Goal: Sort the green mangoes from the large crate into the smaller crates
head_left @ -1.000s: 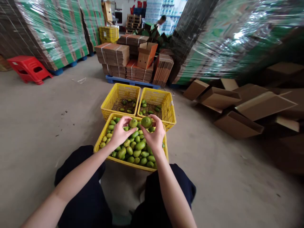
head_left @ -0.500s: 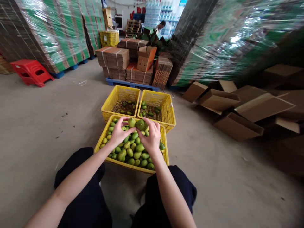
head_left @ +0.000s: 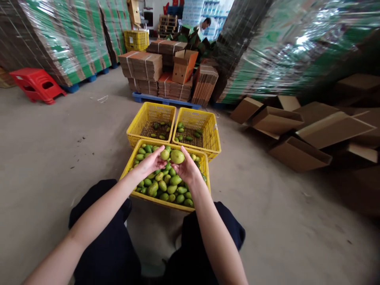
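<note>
Above the near yellow crate (head_left: 166, 202), full of green and yellow-green fruits, both hands are raised side by side. My left hand (head_left: 152, 161) holds a small yellow-green fruit (head_left: 165, 154) at its fingertips. A larger yellow-green fruit (head_left: 177, 156) rests in my right hand (head_left: 187, 165), between thumb and curled fingers. The two fruits are close together. Two more yellow crates stand beyond: the far left crate (head_left: 133, 139) and the far right crate (head_left: 214, 148), each with several green fruits on its bottom.
Flattened cardboard stacks (head_left: 142, 65) and an open box (head_left: 181, 67) sit on a blue pallet (head_left: 163, 100). Open cartons (head_left: 276, 120) lie at the right, a red stool (head_left: 37, 85) at the left. A person (head_left: 205, 24) is in the background.
Both hands have turned, and their fingers are now more underneath the fruits. The fruit in my right hand shows a smoother, paler side. The view has tilted slightly downward.
</note>
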`<state>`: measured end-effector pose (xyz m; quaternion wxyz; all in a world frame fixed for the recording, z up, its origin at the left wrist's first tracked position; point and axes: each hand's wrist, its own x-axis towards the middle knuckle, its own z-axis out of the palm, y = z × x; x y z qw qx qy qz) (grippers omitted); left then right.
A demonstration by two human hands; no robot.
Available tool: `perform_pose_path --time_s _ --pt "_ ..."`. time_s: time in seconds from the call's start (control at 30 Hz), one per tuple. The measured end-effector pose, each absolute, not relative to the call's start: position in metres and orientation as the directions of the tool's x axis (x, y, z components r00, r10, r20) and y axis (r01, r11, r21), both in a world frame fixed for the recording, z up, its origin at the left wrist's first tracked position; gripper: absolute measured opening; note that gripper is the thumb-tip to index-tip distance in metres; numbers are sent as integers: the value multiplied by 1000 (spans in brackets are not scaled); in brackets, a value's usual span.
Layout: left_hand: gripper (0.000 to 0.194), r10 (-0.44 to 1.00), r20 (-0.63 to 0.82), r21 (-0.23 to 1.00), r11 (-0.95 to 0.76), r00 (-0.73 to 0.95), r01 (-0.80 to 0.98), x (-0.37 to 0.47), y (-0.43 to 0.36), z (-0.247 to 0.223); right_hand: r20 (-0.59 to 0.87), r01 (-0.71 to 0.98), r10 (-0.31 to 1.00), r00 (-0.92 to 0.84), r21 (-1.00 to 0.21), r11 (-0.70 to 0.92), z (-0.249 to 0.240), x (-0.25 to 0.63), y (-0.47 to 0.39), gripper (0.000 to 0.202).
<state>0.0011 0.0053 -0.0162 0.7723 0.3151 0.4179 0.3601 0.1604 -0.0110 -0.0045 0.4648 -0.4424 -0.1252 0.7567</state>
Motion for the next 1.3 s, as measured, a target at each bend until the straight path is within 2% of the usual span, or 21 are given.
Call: perform_pose_path --time_s 0.1,0.17,0.23,0.27,0.3,0.37,0.43,0.5,0.63,0.73,0.83,0.93,1.0,1.1,1.2,1.3 --pt "37 870 -358 864 446 339 -233 2 4 -16 -527 -569 833 -171 -637 -520 -11 157 -10 35" --pt "31 932 -218 938 282 290 -202 1 3 -15 -447 -504 887 -112 -744 -439 -16 157 -10 34" --pt "41 979 -4 987 37 204 -156 -1 2 -13 -218 -338 974 61 -923 -186 -19 159 -12 31" --pt "49 982 105 989 -86 159 -120 -3 2 -12 -33 -188 986 162 -982 -2 -20 161 -14 33" --pt "54 972 201 978 -192 122 -81 -4 2 -11 171 0 957 233 -984 176 -21 163 -15 37" --pt "55 939 336 942 -336 80 -13 -7 2 -9 507 354 829 239 -840 412 -21 168 -18 46" --pt "44 914 399 915 -402 76 32 -9 2 -9 665 537 728 163 -679 500 -22 171 -19 49" --pt "35 900 426 901 -431 88 50 -9 1 -9 726 598 681 100 -591 542 -24 170 -20 50" --pt "30 879 468 880 -473 88 39 -6 0 -10 764 624 645 20 -513 589 -27 164 -20 43" --pt "31 884 465 883 -467 49 50 -5 -2 -9 759 614 650 45 -534 581 -24 161 -21 36" --pt "37 922 382 924 -382 60 -13 -6 -2 -8 679 526 724 126 -664 531 -20 160 -23 34" --pt "40 985 146 965 -122 87 -230 -7 1 -8 422 192 879 222 -903 385 -16 158 -23 42" --pt "31 988 -45 908 102 147 -407 -8 3 -8 158 -131 957 244 -972 194 -15 158 -21 43" --pt "18 950 -208 771 306 234 -558 -8 8 -8 -142 -450 977 157 -891 -57 -15 161 -15 36" --pt "11 912 -285 684 408 294 -604 -8 10 -5 -270 -564 963 -3 -795 -225 -13 163 -12 29" --pt "15 886 -334 623 463 321 -630 -5 9 -2 -360 -621 929 -79 -711 -329 -8 161 -13 26"
